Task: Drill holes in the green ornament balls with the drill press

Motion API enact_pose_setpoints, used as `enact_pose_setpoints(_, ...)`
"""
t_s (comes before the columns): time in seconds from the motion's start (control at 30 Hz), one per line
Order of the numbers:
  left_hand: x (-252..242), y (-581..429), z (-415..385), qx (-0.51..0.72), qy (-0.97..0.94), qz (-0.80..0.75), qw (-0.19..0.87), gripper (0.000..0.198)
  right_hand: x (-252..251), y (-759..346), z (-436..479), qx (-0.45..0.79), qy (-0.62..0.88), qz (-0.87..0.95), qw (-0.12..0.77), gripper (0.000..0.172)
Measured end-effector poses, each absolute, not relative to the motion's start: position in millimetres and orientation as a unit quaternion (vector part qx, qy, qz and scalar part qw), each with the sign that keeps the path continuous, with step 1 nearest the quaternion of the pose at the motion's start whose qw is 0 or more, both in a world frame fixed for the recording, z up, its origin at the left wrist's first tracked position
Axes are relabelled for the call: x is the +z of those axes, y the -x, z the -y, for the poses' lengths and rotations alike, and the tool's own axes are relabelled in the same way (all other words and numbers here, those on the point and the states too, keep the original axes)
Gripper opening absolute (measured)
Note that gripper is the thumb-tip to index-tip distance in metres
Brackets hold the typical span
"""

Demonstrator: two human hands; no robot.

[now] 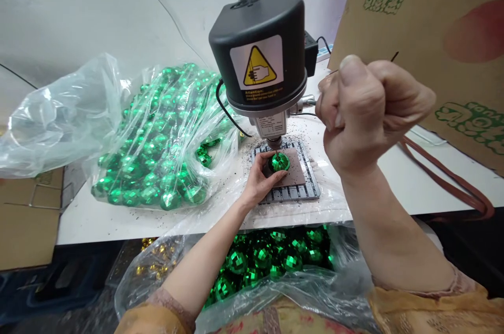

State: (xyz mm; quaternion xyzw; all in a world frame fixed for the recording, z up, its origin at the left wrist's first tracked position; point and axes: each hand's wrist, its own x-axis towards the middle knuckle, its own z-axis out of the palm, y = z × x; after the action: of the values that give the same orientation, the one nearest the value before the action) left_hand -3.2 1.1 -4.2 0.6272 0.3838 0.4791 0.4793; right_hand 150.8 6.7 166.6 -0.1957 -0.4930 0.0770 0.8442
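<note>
A small bench drill press (258,50) with a black motor housing and a yellow warning label stands on the white table. Under its chuck (274,142), a shiny green faceted ball (280,164) rests on a brownish square pad on the slotted metal base (311,187). Thumb and fingers of my left hand (260,176) grip the ball from the left side. My right hand (366,108) is raised to the right of the press, closed in a fist around the feed lever (309,103), most of which the hand hides.
A clear plastic bag (157,139) of green balls lies left of the press. Below the table edge, an open bag holds more green balls (262,258). A cardboard box (425,34) stands at right, near a brown strap (452,187). Dark shavings dot the table.
</note>
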Motion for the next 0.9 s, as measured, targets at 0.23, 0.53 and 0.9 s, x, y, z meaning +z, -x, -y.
enact_pose_setpoints(0.23, -3.1, 4.0, -0.6, 0.474, -0.633, -0.38, 0.479, 0.054, 157.9, -146.2, -5.7, 0.041, 0.142, 0.474, 0.868, 0.054)
enact_pose_setpoints(0.53, -3.3, 4.6, -0.5, 0.471, -0.641, -0.378, 0.474, 0.053, 146.3, -150.4, -8.1, 0.017, 0.155, 0.484, 0.861, 0.052)
enact_pose_setpoints(0.9, -5.9, 3.3, -0.2, 0.482, -0.635, -0.372, 0.476, 0.054, 133.8, -151.0, -4.1, 0.019, 0.138, 0.504, 0.853, 0.053)
